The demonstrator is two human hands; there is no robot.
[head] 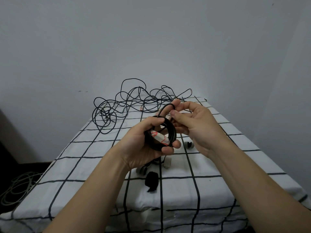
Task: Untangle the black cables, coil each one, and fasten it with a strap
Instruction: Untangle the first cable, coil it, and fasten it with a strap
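Black: one coil [173, 132] gripped by left hand [143, 143]; right hand [195, 121] pinches its loop [164, 109]; one tangle [127, 101].

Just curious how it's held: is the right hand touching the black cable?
Touching. Head view: the right hand pinches the cable's loose loop above the coil the left hand grips.

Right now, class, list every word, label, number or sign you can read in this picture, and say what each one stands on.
Nothing can be read here.
Red marks on the white paper label wrapped round the coiled black cable in the left hand: too blurred to read.
White cloth with black grid lines, black fabric strap, grey wall: no writing seen.
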